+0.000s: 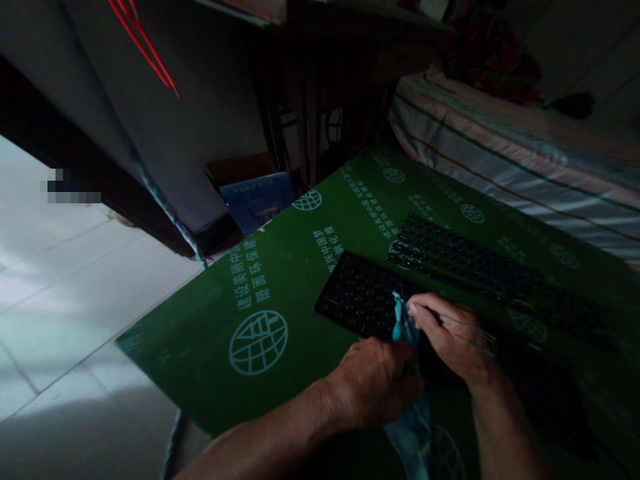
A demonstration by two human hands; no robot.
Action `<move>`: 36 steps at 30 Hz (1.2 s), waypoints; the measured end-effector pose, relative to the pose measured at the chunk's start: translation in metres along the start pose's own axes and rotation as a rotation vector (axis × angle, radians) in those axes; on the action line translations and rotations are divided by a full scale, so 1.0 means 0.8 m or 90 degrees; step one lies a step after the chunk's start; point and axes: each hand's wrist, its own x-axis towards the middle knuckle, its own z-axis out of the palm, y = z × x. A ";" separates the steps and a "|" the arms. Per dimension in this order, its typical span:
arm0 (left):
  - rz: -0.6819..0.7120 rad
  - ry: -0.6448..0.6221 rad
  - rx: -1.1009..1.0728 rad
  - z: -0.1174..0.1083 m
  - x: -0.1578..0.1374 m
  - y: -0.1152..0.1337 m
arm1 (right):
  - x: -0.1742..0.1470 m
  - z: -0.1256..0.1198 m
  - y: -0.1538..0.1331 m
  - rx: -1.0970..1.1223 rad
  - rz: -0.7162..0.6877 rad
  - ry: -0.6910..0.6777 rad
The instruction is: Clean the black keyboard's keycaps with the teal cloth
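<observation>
"Fingers [420, 307] of the right hand [457, 337] hold what?"
"Slim metal tool [477, 329], beside the turquoise cloth [413, 427]."
"Left hand [375, 380]?"
"Clenched round it; long axis points away from the person, tip just left of those fingers."

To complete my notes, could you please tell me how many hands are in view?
2: the left hand grips the teal cloth by the keyboard; the right hand is at the cloth's upper end. No others show.

This looks like a room in a home, judging by the bed [500, 150] in striped fabric beside the green worktop [185, 353] and the pale tiled floor [65, 287].
</observation>
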 end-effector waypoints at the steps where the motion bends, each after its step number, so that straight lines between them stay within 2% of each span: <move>1: -0.002 0.000 0.000 0.001 0.000 0.000 | 0.000 0.000 0.000 0.002 0.000 -0.001; 25: 0.003 0.022 -0.012 0.006 0.001 -0.002 | 0.001 -0.003 -0.003 0.006 -0.007 -0.034; 36: 0.006 0.030 -0.018 0.009 0.000 -0.002 | 0.000 -0.002 -0.001 0.024 0.022 -0.048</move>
